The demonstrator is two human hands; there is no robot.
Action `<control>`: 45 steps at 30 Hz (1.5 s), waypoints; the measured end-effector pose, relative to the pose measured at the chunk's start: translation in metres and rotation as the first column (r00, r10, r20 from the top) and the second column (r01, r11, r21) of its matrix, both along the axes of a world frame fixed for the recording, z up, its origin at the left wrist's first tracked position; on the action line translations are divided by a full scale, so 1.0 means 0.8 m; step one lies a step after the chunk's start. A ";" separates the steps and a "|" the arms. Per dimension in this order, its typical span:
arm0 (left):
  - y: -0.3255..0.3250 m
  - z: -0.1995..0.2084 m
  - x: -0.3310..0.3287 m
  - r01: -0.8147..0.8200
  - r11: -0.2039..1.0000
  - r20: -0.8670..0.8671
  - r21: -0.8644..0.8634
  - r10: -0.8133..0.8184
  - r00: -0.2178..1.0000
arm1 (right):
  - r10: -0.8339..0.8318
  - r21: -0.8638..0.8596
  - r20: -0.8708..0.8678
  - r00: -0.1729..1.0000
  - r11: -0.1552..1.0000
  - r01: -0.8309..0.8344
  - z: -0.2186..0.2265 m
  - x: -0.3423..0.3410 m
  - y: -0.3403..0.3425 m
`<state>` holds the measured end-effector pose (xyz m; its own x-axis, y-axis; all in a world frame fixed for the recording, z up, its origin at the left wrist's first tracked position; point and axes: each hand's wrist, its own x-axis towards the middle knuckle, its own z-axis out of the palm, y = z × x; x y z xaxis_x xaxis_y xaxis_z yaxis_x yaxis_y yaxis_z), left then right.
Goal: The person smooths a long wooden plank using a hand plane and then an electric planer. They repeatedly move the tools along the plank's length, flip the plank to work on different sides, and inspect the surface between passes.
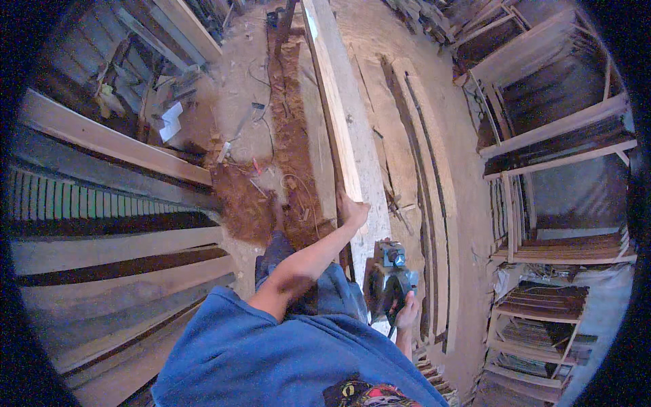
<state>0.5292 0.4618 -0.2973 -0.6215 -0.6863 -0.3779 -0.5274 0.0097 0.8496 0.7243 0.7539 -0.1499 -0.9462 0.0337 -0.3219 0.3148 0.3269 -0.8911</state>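
Observation:
A long, narrow wooden plank (341, 129) lies lengthwise along a pale bench top (369, 176) in front of me. My left hand (354, 211) is closed around the plank's near end, its thumb over the top and most of its fingers hidden. To the right, close to my body, a blue-grey electric hand planer (393, 261) rests at the near part of the bench. My right hand (407, 312) grips its rear handle; part of that grip is hidden by the tool.
Several long boards (424, 136) lie on the floor right of the bench. Racks of stacked wood (559, 247) line the right side, and large timbers (115, 139) the left. A cord (271, 129) and wood shavings (298, 203) lie on the floor left of the bench.

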 end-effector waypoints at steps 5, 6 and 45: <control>-0.017 0.030 0.008 0.071 0.956 -0.097 0.285 -0.045 0.994 | -0.047 -0.033 0.097 0.994 0.998 0.051 0.026 -0.003 -0.017; -0.018 0.034 0.012 0.049 0.985 -0.163 0.166 -0.022 0.986 | -0.075 -0.007 0.133 0.988 0.997 0.076 0.029 -0.004 -0.019; -0.089 0.228 0.121 0.557 0.502 -0.173 -0.662 -0.825 0.537 | 0.257 0.082 0.040 0.965 0.962 -0.260 0.139 -0.043 -0.184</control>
<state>0.6261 0.3906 -0.1150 -0.9557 0.0707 0.2858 0.2596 0.6602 0.7048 0.6895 0.6067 -0.0387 -0.9166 -0.1823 -0.3559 0.2347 0.4754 -0.8479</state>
